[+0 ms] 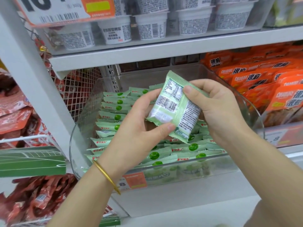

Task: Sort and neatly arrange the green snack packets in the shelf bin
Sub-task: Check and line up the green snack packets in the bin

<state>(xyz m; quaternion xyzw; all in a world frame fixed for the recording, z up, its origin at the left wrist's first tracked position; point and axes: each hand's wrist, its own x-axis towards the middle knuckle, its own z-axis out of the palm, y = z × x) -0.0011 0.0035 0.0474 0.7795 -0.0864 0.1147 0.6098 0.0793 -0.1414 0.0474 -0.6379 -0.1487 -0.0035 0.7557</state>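
Hands, left (pixel 139 122) and right (pixel 218 105), both grip one green packet (pixel 173 107), barcode side up, above the clear bin (pixel 193 171) holding rows of packets (pixel 113 108).

reaching in from 7 and 5 o'clock; pinching green packet (pixel 173 105) with left hand (pixel 139 123) at its 7 o'clock edge, with right hand (pixel 218 108) at 2 o'clock, thumbs on top.

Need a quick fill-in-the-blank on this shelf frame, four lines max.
1. The left hand and right hand together hold one ____ packet.
2. Its side facing the camera shows a ____.
3. The gold bangle is on the ____ wrist.
4. The snack bags to the right are ____.

Missing: green; barcode; left; orange.
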